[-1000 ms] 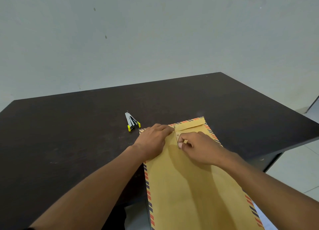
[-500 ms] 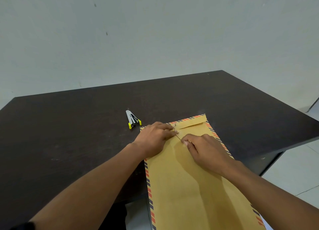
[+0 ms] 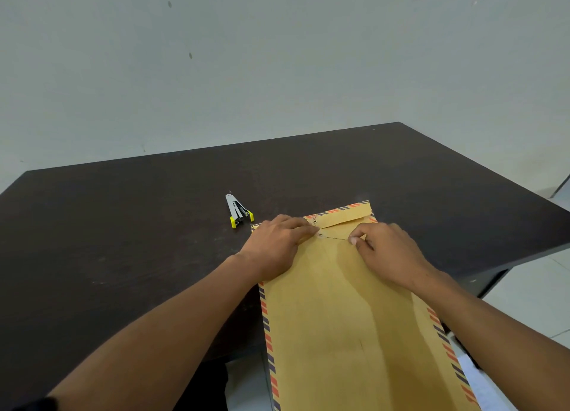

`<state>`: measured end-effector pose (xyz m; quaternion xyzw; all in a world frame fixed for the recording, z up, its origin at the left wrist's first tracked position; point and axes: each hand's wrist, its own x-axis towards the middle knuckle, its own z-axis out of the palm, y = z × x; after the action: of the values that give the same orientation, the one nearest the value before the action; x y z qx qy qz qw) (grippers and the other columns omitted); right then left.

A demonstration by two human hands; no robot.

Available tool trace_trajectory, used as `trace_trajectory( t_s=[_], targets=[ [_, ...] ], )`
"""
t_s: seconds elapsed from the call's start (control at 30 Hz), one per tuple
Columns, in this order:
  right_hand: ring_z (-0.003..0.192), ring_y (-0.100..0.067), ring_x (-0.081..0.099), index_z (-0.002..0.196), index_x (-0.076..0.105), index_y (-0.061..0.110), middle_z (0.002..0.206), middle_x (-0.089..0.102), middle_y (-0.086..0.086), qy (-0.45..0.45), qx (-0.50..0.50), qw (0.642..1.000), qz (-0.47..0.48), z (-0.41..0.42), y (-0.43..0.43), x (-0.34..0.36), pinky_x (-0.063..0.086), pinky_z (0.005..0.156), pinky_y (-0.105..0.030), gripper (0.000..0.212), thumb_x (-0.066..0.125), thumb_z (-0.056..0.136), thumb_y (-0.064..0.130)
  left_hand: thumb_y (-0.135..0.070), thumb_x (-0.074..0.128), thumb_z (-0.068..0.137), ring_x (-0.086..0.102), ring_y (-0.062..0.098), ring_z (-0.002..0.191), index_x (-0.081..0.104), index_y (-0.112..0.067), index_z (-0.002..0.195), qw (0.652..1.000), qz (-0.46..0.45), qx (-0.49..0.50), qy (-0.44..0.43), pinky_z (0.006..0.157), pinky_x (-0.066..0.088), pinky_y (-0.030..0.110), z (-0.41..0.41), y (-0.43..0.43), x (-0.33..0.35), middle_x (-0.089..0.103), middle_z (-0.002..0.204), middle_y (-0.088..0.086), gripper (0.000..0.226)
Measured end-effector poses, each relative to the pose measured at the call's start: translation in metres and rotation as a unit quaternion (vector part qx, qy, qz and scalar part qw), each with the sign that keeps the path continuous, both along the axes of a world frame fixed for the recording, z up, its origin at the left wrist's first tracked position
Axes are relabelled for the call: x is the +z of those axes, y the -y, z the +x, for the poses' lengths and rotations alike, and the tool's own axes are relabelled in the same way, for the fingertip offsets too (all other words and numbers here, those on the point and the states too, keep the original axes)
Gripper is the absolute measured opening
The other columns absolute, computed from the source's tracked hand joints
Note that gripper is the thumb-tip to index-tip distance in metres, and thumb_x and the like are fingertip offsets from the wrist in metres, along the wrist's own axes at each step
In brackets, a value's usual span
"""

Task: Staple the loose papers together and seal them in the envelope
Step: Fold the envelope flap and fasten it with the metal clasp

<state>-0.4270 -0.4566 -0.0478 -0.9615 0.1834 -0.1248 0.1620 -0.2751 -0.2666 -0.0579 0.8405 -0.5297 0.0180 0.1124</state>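
Observation:
A long brown envelope with a red and blue striped border lies on the dark table, its near end hanging over the front edge. Its flap is folded down at the far end. My left hand presses flat on the envelope's top left corner, fingertips by the lower clasp button. My right hand pinches the thin closure string, stretched taut to the right from that button. The upper button sits on the flap. No loose papers are visible.
A small stapler, grey and black with yellow ends, lies on the table just left of the envelope's far corner. A pale wall stands behind the table. Light floor tiles show past the table's right edge.
My right hand has drawn the string out to the right from near the buttons. The left hand keeps pressing the envelope's corner. The view has shifted slightly.

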Motion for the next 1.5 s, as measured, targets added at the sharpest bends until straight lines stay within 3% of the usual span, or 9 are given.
trace_trajectory(
  t_s=[0.13,0.4,0.63,0.8,1.03,1.2,1.27,1.33,1.5],
  targets=[
    [0.080,-0.021,0.063,0.097,0.070,0.028,0.069,0.055,0.015,0.008,-0.014,1.000,-0.015,0.016,0.010,0.006,0.056,0.072,-0.039,0.014,0.058,0.097,0.033,-0.017,0.039,0.101,0.034,0.015,0.139,0.046,-0.038,0.145,1.000,-0.001,-0.003,-0.008,0.107,0.036,0.039,0.001,-0.001,-0.002,0.044,0.151,-0.012,0.049],
    [0.082,-0.027,0.065,0.086,0.067,0.027,0.085,0.069,0.004,-0.006,0.021,0.993,-0.115,0.071,0.009,0.031,0.042,0.066,-0.033,0.010,0.062,0.093,0.032,-0.016,0.042,0.096,0.042,0.019,0.134,0.056,-0.040,0.138,0.999,-0.039,-0.008,-0.005,0.101,0.041,0.041,0.003,-0.002,-0.011,0.051,0.146,-0.007,0.050],
    [0.083,-0.024,0.067,0.082,0.065,0.028,0.081,0.066,0.007,-0.055,0.046,0.996,-0.049,0.098,0.008,0.022,0.054,0.073,-0.038,0.013,0.067,0.092,0.036,-0.024,0.032,0.088,0.052,0.026,0.125,0.064,-0.038,0.131,0.996,-0.083,-0.006,-0.012,0.095,0.048,0.047,0.005,-0.003,-0.018,0.059,0.137,0.000,0.056],
    [0.085,-0.024,0.066,0.084,0.067,0.026,0.082,0.066,0.007,-0.049,0.056,0.996,-0.042,0.107,0.005,0.021,0.050,0.070,-0.035,0.012,0.067,0.092,0.035,-0.017,0.041,0.086,0.056,0.027,0.121,0.068,-0.034,0.126,0.994,-0.108,-0.009,-0.023,0.094,0.049,0.046,0.005,-0.004,-0.017,0.063,0.133,0.002,0.052],
    [0.083,-0.023,0.062,0.082,0.064,0.027,0.081,0.062,0.007,-0.051,0.066,0.995,-0.048,0.113,-0.001,0.021,0.042,0.068,-0.031,0.014,0.066,0.093,0.035,-0.027,0.030,0.083,0.058,0.027,0.119,0.071,-0.033,0.122,0.994,-0.110,-0.008,-0.025,0.094,0.050,0.043,0.003,-0.005,-0.015,0.064,0.130,0.001,0.057],
    [0.082,-0.021,0.064,0.086,0.067,0.024,0.081,0.063,0.008,-0.048,0.055,0.996,-0.050,0.104,0.009,0.021,0.045,0.067,-0.031,0.011,0.066,0.094,0.031,-0.020,0.039,0.084,0.051,0.023,0.125,0.064,-0.036,0.128,0.996,-0.088,-0.010,-0.014,0.095,0.046,0.043,0.004,-0.004,-0.015,0.053,0.144,-0.004,0.054],
    [0.083,-0.020,0.065,0.085,0.067,0.025,0.081,0.064,0.009,-0.048,0.049,0.997,-0.046,0.100,0.013,0.020,0.048,0.068,-0.033,0.011,0.066,0.094,0.032,-0.017,0.044,0.087,0.043,0.018,0.130,0.056,-0.038,0.134,0.998,-0.053,-0.019,0.001,0.096,0.040,0.037,0.005,-0.003,-0.011,0.046,0.150,-0.011,0.053],
    [0.084,-0.021,0.065,0.085,0.067,0.024,0.080,0.062,0.011,-0.046,0.047,0.997,-0.046,0.098,0.014,0.020,0.050,0.070,-0.034,0.011,0.065,0.094,0.031,-0.017,0.044,0.090,0.037,0.015,0.132,0.049,-0.039,0.139,0.999,-0.027,-0.026,0.015,0.091,0.030,0.031,0.005,-0.002,-0.006,0.044,0.150,-0.016,0.053],
    [0.087,-0.022,0.066,0.087,0.067,0.023,0.081,0.061,0.011,-0.042,0.046,0.997,-0.048,0.099,0.012,0.019,0.053,0.074,-0.036,0.011,0.065,0.094,0.030,-0.018,0.042,0.092,0.034,0.014,0.133,0.044,-0.038,0.142,0.999,-0.002,-0.028,0.030,0.086,0.024,0.029,0.004,0.000,-0.001,0.041,0.150,-0.016,0.054]
  ],
)
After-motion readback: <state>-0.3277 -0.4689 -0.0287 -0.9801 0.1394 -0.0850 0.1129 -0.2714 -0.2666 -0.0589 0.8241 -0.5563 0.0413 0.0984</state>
